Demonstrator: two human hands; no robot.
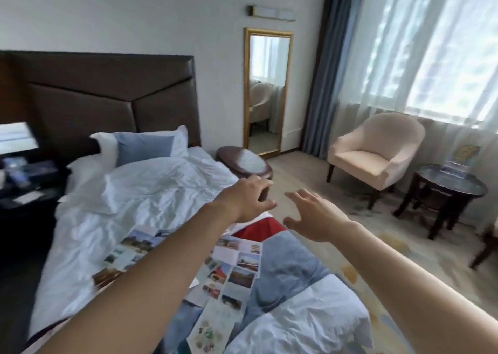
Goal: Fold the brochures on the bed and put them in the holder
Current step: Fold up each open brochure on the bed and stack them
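Observation:
Several unfolded brochures lie spread on the bed: one with photo panels (237,270) in the middle, one (126,254) to its left, and one with a map-like print (213,326) near the bottom. A red brochure (258,229) lies just beyond them, partly under my left wrist. My left hand (248,197) hovers above the red brochure with fingers spread, holding nothing. My right hand (315,213) hangs beside it over the bed's right edge, fingers apart and empty. A clear holder (458,162) stands on the round side table at the right.
The bed (134,192) has a rumpled white duvet, a blue runner (285,270) and pillows at a dark headboard. A dark nightstand (24,189) is at the left. A small stool (242,162), a beige armchair (377,151) and a round glass-topped table (444,192) stand on the carpet.

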